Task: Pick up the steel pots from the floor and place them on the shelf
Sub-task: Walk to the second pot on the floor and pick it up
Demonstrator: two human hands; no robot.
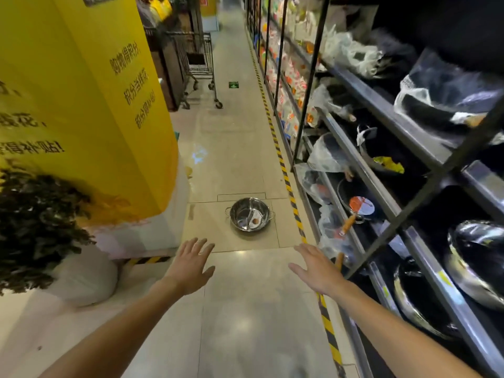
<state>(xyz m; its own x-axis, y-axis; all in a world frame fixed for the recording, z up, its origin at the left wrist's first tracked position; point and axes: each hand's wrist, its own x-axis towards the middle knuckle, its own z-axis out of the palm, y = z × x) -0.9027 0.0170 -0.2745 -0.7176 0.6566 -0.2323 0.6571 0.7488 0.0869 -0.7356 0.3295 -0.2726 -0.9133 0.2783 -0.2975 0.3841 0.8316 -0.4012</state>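
Note:
One shiny steel pot point(249, 214) with two small side handles and a divider inside sits on the tiled aisle floor, ahead of both hands. My left hand point(191, 264) is stretched forward, fingers spread, empty, a short way in front of and left of the pot. My right hand point(317, 266) reaches forward too, fingers apart, holding nothing, to the right of the pot. The dark metal shelf point(362, 170) runs along the right side, filled with pans and woks wrapped in plastic.
A yellow pillar point(90, 105) with printed text stands on the left, with a dark bushy plant point(35, 225) in a white pot at its base. A shopping cart point(200, 64) stands farther up the aisle. Yellow-black hazard tape point(289, 192) lines the floor by the shelf.

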